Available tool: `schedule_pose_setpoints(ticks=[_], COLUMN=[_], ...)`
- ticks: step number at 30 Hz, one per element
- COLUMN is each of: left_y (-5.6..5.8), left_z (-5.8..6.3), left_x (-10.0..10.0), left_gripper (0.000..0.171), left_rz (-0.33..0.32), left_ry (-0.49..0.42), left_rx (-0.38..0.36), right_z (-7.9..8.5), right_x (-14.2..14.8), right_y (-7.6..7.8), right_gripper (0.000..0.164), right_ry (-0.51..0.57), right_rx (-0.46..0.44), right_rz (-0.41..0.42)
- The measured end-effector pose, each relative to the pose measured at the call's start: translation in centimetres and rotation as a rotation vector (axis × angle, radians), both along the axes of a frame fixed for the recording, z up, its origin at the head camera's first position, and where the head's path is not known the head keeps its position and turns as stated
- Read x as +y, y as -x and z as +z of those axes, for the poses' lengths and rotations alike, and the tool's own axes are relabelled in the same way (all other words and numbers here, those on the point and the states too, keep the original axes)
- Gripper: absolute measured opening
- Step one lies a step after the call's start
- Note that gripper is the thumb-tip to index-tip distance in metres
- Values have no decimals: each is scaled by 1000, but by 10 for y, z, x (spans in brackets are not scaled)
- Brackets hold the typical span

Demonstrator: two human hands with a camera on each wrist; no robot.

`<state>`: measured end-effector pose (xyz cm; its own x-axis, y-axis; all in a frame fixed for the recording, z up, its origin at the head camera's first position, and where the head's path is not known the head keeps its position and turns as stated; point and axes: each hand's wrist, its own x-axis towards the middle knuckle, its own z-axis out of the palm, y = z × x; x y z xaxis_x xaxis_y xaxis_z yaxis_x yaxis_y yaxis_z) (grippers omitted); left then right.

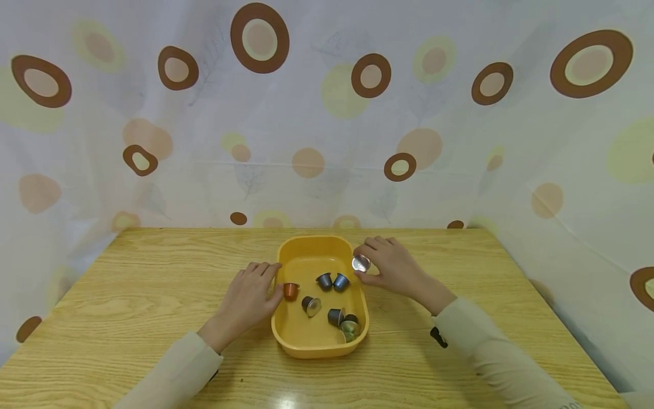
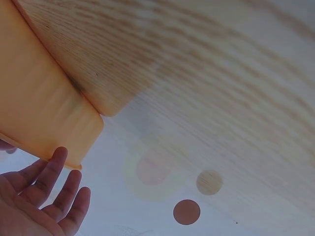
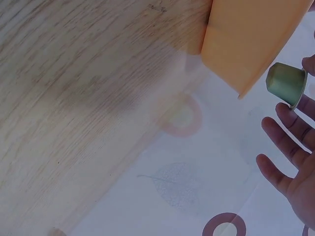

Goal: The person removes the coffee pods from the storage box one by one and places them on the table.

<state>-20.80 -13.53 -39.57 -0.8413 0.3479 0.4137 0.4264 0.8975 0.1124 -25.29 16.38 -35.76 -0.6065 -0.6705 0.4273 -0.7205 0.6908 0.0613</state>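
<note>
My right hand [image 1: 390,267] pinches a green coffee capsule [image 3: 286,83] by its rim, between thumb and fingers, just beyond the right side of a yellow plastic tray [image 1: 319,347]. Its silver foil lid faces me in the head view, while the right wrist view shows the green body. My left hand [image 1: 248,295] rests at the tray's left rim, fingers loosely extended. Inside lie an orange capsule [image 1: 290,291] near the left thumb, a dark blue capsule [image 1: 324,281] beside a blue capsule [image 1: 340,283], and a black capsule [image 1: 310,305] on its side.
At the tray's near right corner, a dark grey capsule [image 1: 335,316] and a green capsule [image 1: 350,328] cluster with others partly hidden. The tray stands on a wooden table [image 1: 168,284]. Behind it hangs a patterned white cloth [image 1: 317,193], which also borders both sides.
</note>
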Motion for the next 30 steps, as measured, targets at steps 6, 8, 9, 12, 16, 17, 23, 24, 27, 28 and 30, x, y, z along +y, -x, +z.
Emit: schedule_pose_setpoints(ticks=[6,8,9,12,16,17,23,24,27,28,30], left_y=[0,0,0,0,0,1,1,1,0,0,0], left_z=[1,1,1,0,0,-1,-1,-1,0,0,0], left_x=[0,0,0,0,0,0,0,0,0,0,0], left_gripper=[39,38,38,38,38,38,39,39,39,39,39], left_rz=[2,1,0,-1,-1,-1,-2,-4,-6,-6,-5], left_ry=[1,1,0,-1,-3,-2,2,3,9,10,12], left_rx=[-3,1,3,7,9,9,8,9,9,9,7], right_z=[-2,-4,-5,-8,-12,-14,-23,-25,-28,-29,-31], right_x=[10,14,15,19,24,25,33,34,38,39,40], right_y=[3,4,4,5,7,7,10,10,11,12,12], right_gripper=[26,25,25,24,26,27,29,29,30,29,29], right_ry=[-2,-6,-7,-13,-18,-18,-32,-35,-48,-51,-60], right_rx=[7,-1,-8,-31,-70,-82,-110,-112,-125,-135,-149], right_rz=[-32,-45,-51,-72,-102,-110,-151,-156,-171,-176,-185])
